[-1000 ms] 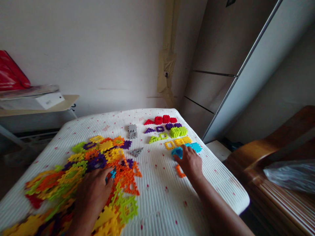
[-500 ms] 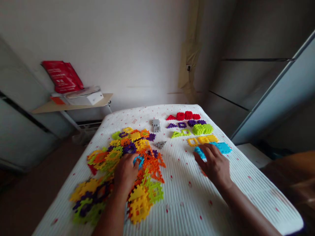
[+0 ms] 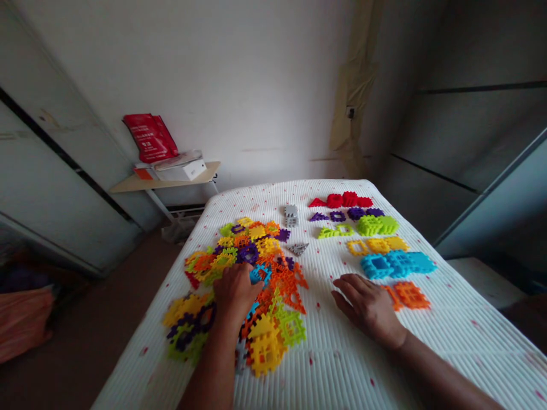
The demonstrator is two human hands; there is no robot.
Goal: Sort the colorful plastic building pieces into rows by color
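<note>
My left hand [image 3: 236,293] rests on a heaped pile of colourful plastic waffle-style building pieces [image 3: 231,256], with its fingertips against a blue square piece [image 3: 260,275]. I cannot tell whether that piece is gripped. My right hand [image 3: 367,304] lies flat and open on the white mattress [image 3: 342,364], holding nothing. Nearest to it are orange pieces [image 3: 408,296] and a row of blue pieces [image 3: 395,265]. Farther off, sorted rows run in yellow [image 3: 378,246], lime green [image 3: 376,225], purple [image 3: 346,215] and red [image 3: 339,200].
Two grey pieces [image 3: 291,215] lie between the pile and the rows. The mattress edges drop to a brown floor [image 3: 98,296] on the left. A shelf [image 3: 164,181] with a red bag [image 3: 150,138] stands beyond, against the wall.
The view has swung left, showing more of the room. My right hand has slid off the blue row toward the near side, uncovering blue and orange pieces. My left hand stays at the pile.
</note>
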